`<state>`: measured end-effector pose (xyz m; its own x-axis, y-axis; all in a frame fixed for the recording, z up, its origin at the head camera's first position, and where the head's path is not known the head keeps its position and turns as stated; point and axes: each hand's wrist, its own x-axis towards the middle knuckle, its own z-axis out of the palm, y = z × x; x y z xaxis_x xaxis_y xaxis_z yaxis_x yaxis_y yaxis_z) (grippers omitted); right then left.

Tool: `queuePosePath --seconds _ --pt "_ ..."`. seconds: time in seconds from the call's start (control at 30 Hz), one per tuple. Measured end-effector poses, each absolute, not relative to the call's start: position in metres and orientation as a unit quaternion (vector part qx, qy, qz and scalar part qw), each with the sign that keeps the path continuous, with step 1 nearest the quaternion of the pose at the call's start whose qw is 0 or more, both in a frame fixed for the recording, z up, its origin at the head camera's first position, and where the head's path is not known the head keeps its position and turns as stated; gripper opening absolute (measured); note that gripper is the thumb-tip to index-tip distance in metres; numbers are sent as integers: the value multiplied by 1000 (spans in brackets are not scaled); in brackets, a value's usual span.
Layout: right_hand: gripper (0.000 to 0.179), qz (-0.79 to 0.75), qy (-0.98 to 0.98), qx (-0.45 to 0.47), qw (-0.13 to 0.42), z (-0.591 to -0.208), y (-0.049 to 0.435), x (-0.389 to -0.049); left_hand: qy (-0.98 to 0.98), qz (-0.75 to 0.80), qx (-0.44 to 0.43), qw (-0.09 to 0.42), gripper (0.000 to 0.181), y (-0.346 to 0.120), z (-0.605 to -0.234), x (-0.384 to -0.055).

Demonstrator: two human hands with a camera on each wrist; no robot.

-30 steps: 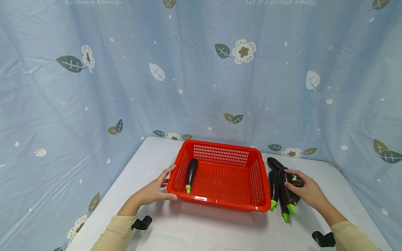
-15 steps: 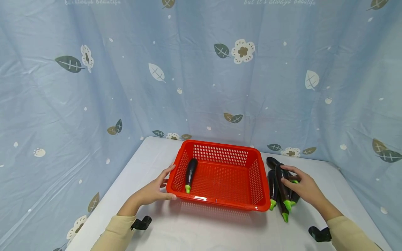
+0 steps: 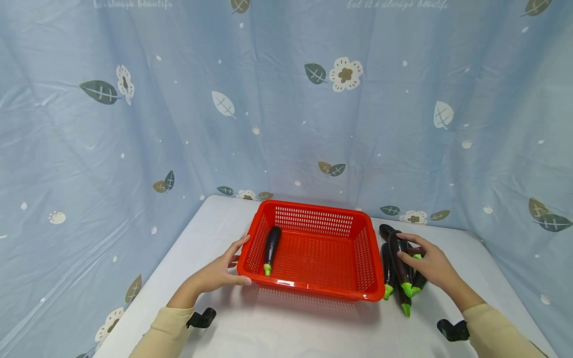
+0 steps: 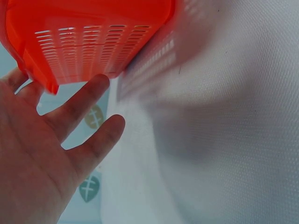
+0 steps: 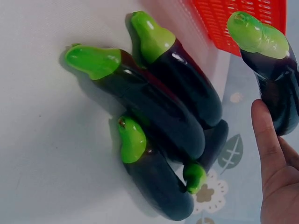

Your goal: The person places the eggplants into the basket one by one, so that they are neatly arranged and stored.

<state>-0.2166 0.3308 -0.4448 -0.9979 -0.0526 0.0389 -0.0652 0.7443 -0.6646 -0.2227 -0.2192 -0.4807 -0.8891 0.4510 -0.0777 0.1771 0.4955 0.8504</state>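
My right hand (image 3: pixel 431 266) pinches a dark eggplant (image 5: pixel 279 93) with a green stem end between thumb and fingers. In the right wrist view it is raised apart from several other eggplants (image 5: pixel 149 107) lying crosswise in a pile on the table. My left hand (image 3: pixel 215 272) rests against the left end of a red slotted plastic basket (image 3: pixel 313 288), thumb by the front corner and fingers spread along the rim. In the left wrist view two of its fingers (image 4: pixel 91 144) stretch out straight below the rim. One eggplant (image 3: pixel 272 244) lies inside the basket along its left wall.
A white cloth (image 3: pixel 277 333) covers the table. Behind and at the sides hangs a blue curtain (image 3: pixel 277 134) with leaves and flowers. The eggplant pile (image 3: pixel 388 278) sits close against the basket's right end.
My right hand has shifted left and slightly back with the eggplant it holds, bringing it nearer the basket. The left hand and basket have stayed in place.
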Motion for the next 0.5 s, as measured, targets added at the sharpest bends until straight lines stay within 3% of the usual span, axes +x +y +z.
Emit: queuePosePath --seconds 0.5 --pt "62 347 -936 49 30 -442 326 -223 853 467 181 147 113 -218 -482 -224"
